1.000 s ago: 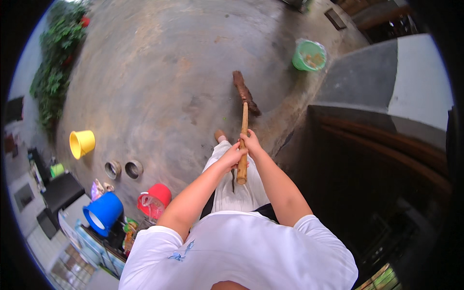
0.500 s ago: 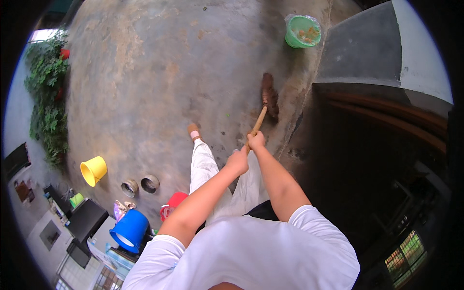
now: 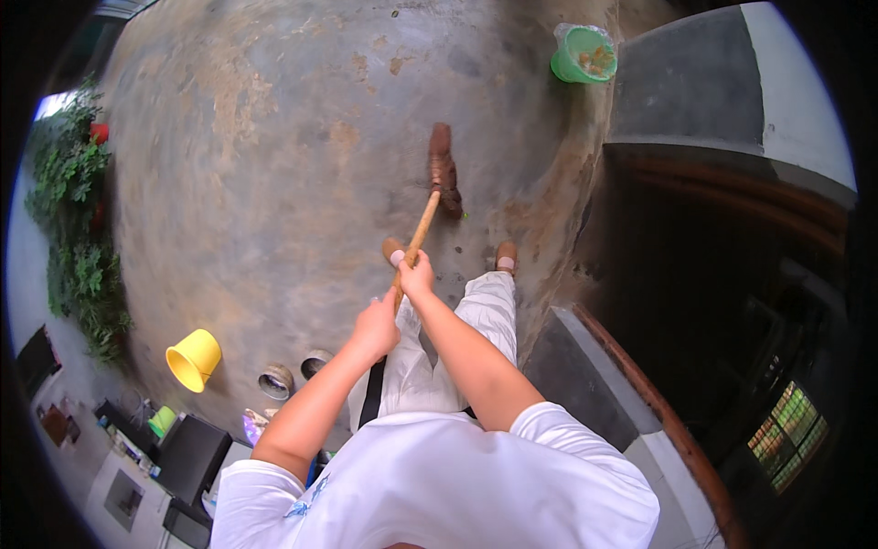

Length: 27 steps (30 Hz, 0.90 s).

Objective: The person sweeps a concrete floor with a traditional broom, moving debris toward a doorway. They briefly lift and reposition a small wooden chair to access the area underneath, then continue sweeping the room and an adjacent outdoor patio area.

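Both my hands are closed around the wooden handle of a mop [image 3: 424,222] with a dark brown head. My right hand [image 3: 417,274] grips farther along, nearer the mop head. Closer to my body, my left hand [image 3: 377,327] is wrapped around the upper part of the handle. The brown head [image 3: 443,169] lies on the grey concrete floor [image 3: 274,183], a little ahead of my feet. A small green bit [image 3: 465,216] shows beside it.
A green lined bin [image 3: 585,57] holding waste stands far right, near a wall [image 3: 681,91]. At left are a yellow bucket [image 3: 194,360], round metal bowls [image 3: 275,381] and leafy plants [image 3: 78,192]. A dark doorway [image 3: 677,274] opens at right, beside a low wall [image 3: 585,371].
The mop and both hands have moved left in view, the brown head sweeping away from the wall edge. My right foot now shows ahead. The view has shifted, and the blue bucket is mostly hidden.
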{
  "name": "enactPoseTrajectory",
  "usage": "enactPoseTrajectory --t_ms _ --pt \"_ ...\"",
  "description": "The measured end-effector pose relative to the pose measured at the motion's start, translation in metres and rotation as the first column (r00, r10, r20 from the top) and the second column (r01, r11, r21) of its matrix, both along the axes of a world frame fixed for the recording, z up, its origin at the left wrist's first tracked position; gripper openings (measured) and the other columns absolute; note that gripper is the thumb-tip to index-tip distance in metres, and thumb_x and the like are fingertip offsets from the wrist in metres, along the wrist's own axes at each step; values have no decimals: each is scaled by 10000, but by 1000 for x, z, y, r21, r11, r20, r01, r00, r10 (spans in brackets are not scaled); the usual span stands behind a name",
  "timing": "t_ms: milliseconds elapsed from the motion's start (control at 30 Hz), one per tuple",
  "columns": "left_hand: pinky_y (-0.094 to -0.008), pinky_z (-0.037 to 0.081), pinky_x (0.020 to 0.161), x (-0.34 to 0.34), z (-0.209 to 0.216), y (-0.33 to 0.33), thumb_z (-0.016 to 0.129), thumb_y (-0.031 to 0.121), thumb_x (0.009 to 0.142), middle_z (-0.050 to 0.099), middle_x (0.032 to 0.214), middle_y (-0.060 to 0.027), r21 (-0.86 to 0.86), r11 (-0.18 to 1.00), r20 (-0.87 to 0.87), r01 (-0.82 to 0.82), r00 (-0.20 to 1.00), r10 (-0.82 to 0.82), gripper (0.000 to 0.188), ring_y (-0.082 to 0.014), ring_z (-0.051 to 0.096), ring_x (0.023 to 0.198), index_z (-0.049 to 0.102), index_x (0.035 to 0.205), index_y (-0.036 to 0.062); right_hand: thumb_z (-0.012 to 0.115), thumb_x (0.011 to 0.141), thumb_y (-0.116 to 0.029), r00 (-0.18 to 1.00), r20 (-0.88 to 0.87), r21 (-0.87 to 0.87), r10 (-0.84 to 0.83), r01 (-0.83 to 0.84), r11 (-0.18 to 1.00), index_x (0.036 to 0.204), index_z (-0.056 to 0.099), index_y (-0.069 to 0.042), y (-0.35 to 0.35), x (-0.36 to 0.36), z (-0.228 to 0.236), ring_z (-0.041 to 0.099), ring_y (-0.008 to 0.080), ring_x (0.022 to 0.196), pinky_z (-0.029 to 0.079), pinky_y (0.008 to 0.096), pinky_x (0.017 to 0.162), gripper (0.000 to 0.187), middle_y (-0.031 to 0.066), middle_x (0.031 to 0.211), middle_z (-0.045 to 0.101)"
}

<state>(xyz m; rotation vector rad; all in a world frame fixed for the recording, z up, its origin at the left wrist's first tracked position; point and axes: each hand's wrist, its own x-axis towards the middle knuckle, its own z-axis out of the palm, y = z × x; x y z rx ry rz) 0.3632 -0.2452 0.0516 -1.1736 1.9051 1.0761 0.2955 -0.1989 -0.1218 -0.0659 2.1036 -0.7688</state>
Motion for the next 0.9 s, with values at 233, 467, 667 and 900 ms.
enactPoseTrajectory --t_ms 233,467,667,900 --pt "-431 472 752 -1 -25 10 550 33 692 565 937 -235 69 982 -154 176 974 -164 608 -383 565 871 354 1267 51 658 711 -194 983 -151 89 -106 120 989 1187 466 -8 51 -16 -35 584 269 938 451 339 831 546 178 1061 584" --pt "-433 477 752 -6 -66 9 538 13 703 588 965 -225 67 954 -89 293 954 -287 455 -357 580 892 443 1148 13 669 691 -177 985 46 144 -167 159 977 1027 580 18 55 -6 -68 615 249 859 478 337 775 398 163 926 636" --pt "-449 462 766 65 -27 1 538 -6 674 583 965 -235 -94 988 11 124 992 -124 527 -377 566 896 429 1189 8 633 704 -263 996 80 0 50 -50 999 1052 550 -27 -1 75 -49 569 316 976 434 379 859 429 192 1042 591" --pt "-441 460 753 76 6 22 549 27 660 589 927 -239 -96 992 -51 78 995 -84 592 -382 565 877 392 1230 22 647 697 -247 1000 -24 -71 -8 7 997 1129 506 -35 11 81 -19 569 307 974 436 374 852 501 174 1029 597"
